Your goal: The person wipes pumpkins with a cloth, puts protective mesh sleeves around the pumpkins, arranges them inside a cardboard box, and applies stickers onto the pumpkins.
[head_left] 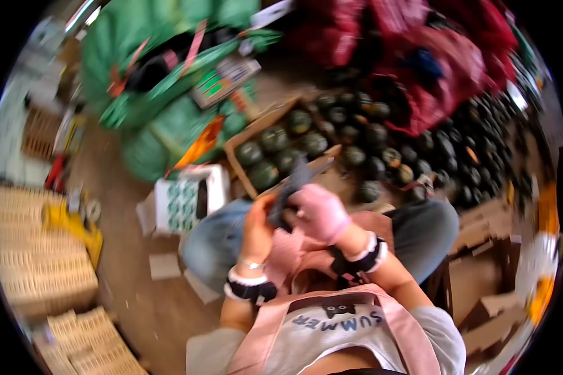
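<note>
Blurred dark-grey object [286, 195] sits before the near edge of the open brown cardboard box [239, 175], pink-gloved right hand [322, 214] clamped on it, left hand's [256, 228] grip unclear; box appears filled with round dark-green squash [273, 137], many others loose past its right edge.

A pink knitted glove [322, 215] covers the person's right hand [316, 209]; a blurred dark-grey item [293, 182] shows between it and the left hand [255, 230]. Ahead of the hands, dark-green round squashes [274, 139] fill a brown cardboard box [239, 172]. Ahead-left, a white cardboard box [217, 185] bears green round prints before shiny green plastic sacks [162, 144]; crimson sacks [450, 72] lie farther ahead-right.
</note>
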Motion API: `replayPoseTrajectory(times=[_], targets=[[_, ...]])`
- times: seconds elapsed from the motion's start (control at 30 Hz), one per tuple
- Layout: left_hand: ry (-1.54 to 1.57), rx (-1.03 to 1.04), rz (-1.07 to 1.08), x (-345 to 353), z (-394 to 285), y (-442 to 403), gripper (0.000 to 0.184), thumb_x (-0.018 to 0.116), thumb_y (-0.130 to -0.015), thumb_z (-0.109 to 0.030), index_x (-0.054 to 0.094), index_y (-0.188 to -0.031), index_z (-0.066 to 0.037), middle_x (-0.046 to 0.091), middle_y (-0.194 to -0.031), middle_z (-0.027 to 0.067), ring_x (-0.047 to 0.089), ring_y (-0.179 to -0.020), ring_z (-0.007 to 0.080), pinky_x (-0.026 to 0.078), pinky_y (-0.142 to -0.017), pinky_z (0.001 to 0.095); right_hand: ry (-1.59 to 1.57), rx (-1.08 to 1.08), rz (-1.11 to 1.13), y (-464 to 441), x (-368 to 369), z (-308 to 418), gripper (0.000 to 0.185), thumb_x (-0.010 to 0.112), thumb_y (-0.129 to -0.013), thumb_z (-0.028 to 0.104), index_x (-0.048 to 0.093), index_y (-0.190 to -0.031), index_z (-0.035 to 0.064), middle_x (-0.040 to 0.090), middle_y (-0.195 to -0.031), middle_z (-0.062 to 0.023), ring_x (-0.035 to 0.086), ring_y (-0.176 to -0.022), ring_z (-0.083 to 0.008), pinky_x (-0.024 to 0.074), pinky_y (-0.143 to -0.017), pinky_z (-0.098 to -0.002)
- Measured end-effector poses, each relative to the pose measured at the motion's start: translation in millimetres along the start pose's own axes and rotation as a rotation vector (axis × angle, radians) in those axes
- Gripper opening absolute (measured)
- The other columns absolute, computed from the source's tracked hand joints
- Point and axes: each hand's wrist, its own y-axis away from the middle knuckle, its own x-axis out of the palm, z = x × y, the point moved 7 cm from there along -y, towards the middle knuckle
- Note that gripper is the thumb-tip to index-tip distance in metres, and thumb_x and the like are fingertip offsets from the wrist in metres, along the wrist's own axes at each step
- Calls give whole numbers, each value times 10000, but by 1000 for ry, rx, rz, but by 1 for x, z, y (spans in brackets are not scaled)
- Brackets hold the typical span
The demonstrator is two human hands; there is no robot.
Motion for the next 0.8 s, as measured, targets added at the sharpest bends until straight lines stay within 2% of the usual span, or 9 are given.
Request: replayPoseTrajectory(times=[0.03, 0.27, 0.37, 0.43, 0.5, 0.57, 0.63, 0.7, 0.8], targets=[[-222, 117, 81, 8, -14, 3, 418, 568, -905, -253, 498, -1241, -15, 600, -1112, 94, 581, -952, 167, 486, -745, 254, -60, 7, -45, -2, 1, -4, 219, 719, -695, 155, 606, -832, 26, 572, -748, -136, 572, -669, -301, 479, -595, -362], [-72, 268, 166, 35, -18, 17, 361, 650, -770, 60, 570, -1117, -3, 561, -1148, 67, 568, -1015, 188, 524, -777, 294, -486, 345, -60, 17, -7, -18, 159, 678, -794, 122, 570, -833, 12, 542, -733, -73, 526, -638, -136, 442, -572, -277], [116, 152, 68, 23, -5, 16, 196, 668, -756, 51, 584, -917, -25, 586, -952, 37, 584, -827, 145, 513, -659, 271, -1040, 339, 33, 26, 13, -10, 561, 801, -690, 299, 487, -1059, 15, 559, -854, -24, 516, -713, -123, 461, -662, -249], [-76, 58, -47, 28, -1, 12, 218, 682, -760, 8, 488, -725, -85, 501, -690, -32, 463, -619, 68, 400, -557, 209, -547, 171, 81, 23, 12, -3, 793, 874, -533, 444, 480, -1082, 28, 567, -876, -28, 515, -740, -105, 467, -679, -250], [70, -50, 26, 39, -7, 15, 192, 656, -781, 1, 499, -720, -90, 499, -701, -44, 465, -621, 64, 387, -554, 197, -517, 327, 106, 29, 17, -17, 718, 869, -564, 415, 502, -1043, 26, 569, -851, -19, 515, -734, -101, 463, -664, -247], [-3, -11, 8, 35, -5, 14, 194, 669, -773, -22, 493, -718, -84, 476, -684, -46, 458, -625, 61, 380, -546, 212, -1106, 514, 145, 34, 23, -23, 353, 787, -729, 174, 524, -907, 21, 576, -808, -4, 507, -715, -80, 460, -629, -247], [-267, 128, 42, 38, -22, 10, 198, 680, -753, -34, 489, -720, -75, 461, -677, -31, 460, -621, 80, 378, -543, 237, -1033, 507, -11, 41, 21, -52, 277, 754, -725, 88, 517, -853, 22, 581, -778, -22, 526, -711, -85, 471, -627, -261], [-743, 337, 104, 54, -55, 19, 204, 690, -720, -37, 488, -724, -63, 454, -681, 0, 472, -610, 119, 383, -544, 272, -362, 381, -43, 35, 2, -51, 281, 729, -688, 29, 513, -867, 17, 562, -767, -55, 562, -701, -135, 484, -632, -280], [-855, 479, 90, 59, -50, 19, 209, 674, -639, 4, 516, -766, -45, 492, -794, 97, 518, -701, 266, 428, -607, 334, -152, 223, -160, 23, -7, -29, 370, 655, -632, -38, 500, -964, 10, 519, -876, -145, 576, -737, -279, 482, -679, -326]])
